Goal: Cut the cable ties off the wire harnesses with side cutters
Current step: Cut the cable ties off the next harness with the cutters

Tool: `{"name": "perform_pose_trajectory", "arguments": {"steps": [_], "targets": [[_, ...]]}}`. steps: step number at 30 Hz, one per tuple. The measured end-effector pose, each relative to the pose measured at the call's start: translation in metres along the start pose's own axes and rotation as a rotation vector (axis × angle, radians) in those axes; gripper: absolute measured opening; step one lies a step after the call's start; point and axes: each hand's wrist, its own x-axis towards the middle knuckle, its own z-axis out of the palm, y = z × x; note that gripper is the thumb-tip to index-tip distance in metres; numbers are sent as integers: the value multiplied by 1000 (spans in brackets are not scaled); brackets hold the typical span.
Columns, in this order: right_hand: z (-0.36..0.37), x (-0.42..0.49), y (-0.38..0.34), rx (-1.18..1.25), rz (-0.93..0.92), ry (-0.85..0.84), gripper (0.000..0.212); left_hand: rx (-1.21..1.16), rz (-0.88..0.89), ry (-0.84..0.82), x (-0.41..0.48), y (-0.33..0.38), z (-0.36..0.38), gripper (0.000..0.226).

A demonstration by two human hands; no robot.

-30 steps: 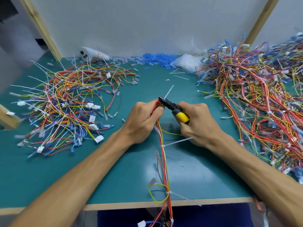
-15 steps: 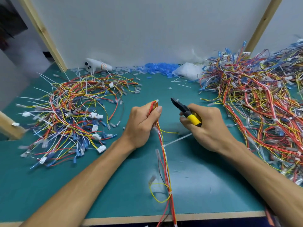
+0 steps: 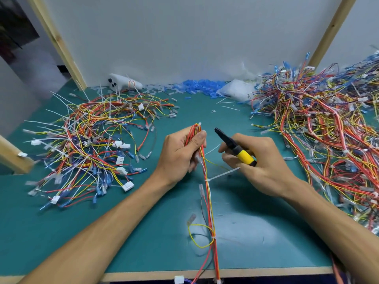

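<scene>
My left hand [image 3: 180,154] grips the upper end of a red, orange and yellow wire harness [image 3: 208,201] that runs down over the table's front edge. A white cable tie [image 3: 222,174] sticks out to the right of it below my hand, and another tie [image 3: 213,237] binds it lower down. A short tie stub [image 3: 199,124] shows at the top of the bundle. My right hand [image 3: 260,160] holds yellow-handled side cutters [image 3: 235,147]. Their black jaws point up-left, a small gap away from the harness top.
A loose pile of harnesses [image 3: 88,144] lies on the green mat at the left. A much larger tangled heap [image 3: 328,128] fills the right side. Blue connector sleeves [image 3: 201,86], a white bag [image 3: 235,91] and a white device [image 3: 123,84] sit along the back wall.
The cutters have pulled back to the right, away from the top of the harness. The long tie tail that stuck out at the bundle's top is gone, leaving a short stub.
</scene>
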Motion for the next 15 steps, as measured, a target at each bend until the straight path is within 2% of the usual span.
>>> {"name": "perform_pose_trajectory", "arguments": {"steps": [3, 6, 7, 13, 15], "targets": [[0, -2, -3, -1, -44, 30, 12, 12, 5, 16, 0, -2, 0, 35], [-1, 1, 3, -150, -54, 81, 5, -19, 0, 43, 1, -4, 0, 33], [-3, 2, 5, -202, -48, 72, 8, -29, -1, 49, 1, -4, 0, 33], [-16, 2, 10, -420, -111, -184, 40, -94, -33, 39, 3, -7, 0, 32], [-22, 3, 7, -446, -153, -270, 45, -117, -35, 34, 3, -8, -1, 32]]}}
